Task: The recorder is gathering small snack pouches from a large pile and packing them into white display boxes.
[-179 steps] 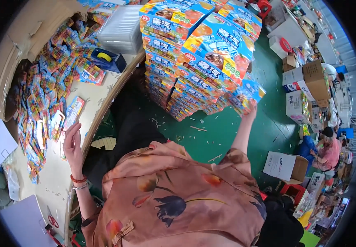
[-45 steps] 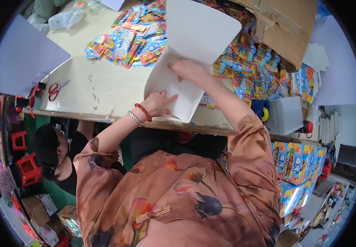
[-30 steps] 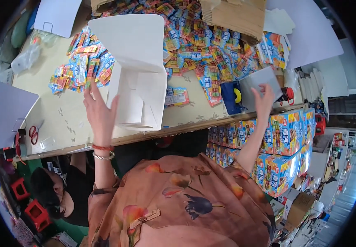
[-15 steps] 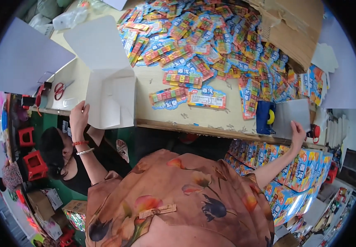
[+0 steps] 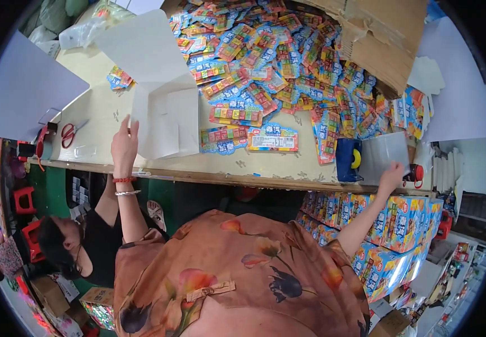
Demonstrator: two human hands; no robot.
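Observation:
An open white cardboard box (image 5: 184,121) lies on the table, its lid flap folded away from me. My left hand (image 5: 125,140) is beside the box's left wall, fingers stretched out and holding nothing. Over on the right, my right hand (image 5: 390,177) has its fingers bunched at the lower right corner of a grey translucent sheet (image 5: 380,154). A blue tape dispenser (image 5: 347,160) with a yellow core stands just left of that sheet. Right of the box lie two colourful blister packs, one face up (image 5: 224,139) and one showing its white back label (image 5: 272,139).
A big heap of blister packs (image 5: 276,50) covers the far table, beside a brown carton (image 5: 380,39). Red scissors (image 5: 70,135) lie at left, and a few packs (image 5: 120,78) lie behind the box. Printed display boxes (image 5: 403,224) are stacked below right. Another person (image 5: 80,241) sits at lower left.
The white box has shifted right and away from the table edge. My left hand has moved along with it, fingers now extended. My right hand's fingers have drawn together at the sheet.

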